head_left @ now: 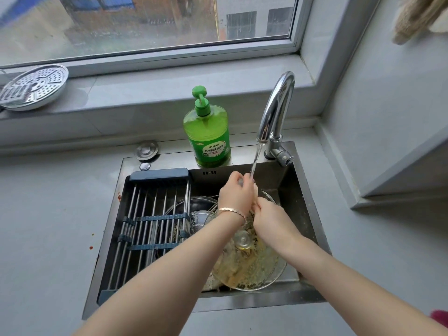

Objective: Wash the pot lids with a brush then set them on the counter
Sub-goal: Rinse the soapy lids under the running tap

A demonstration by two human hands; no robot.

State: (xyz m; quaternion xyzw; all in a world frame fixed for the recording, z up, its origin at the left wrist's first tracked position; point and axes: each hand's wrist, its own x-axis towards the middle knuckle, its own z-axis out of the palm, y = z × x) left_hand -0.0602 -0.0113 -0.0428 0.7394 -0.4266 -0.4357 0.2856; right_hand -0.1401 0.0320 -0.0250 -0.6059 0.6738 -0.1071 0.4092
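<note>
Left hand (236,194) directly under the stream of water (255,163), fingers curled inward, a bracelet (232,211) round the wrist. Right hand (270,219) pressed against the left hand's near side, fingers bent toward it, tips hidden. Something small and pale between the two hands, too blurred to name; impossible to tell whether either hand grips anything or merely closes on itself.

Just beneath the hands, a glass pot lid (254,270) propped at a tilt inside the sink (242,304), knob (243,238) facing up, smeared all over with yellowish residue, far edge hidden behind the wrists. To the left of the hands, lower in the basin, a second glass lid (194,206), partly under a metal drying rack (150,221) laid across the sink's left half.

Beyond the hands, a chrome faucet (276,110) arched over them, water on. Beyond and slightly left, a green pump bottle of dish soap (207,134) upright on the sink's back ledge, with a round metal cap (147,149) farther left. Grey tabletop (48,214) on both sides, a few red specks (91,248) left of the sink. Far up and left of the hands, a perforated steamer plate (36,86) on the windowsill (145,93) below the window (145,20).
</note>
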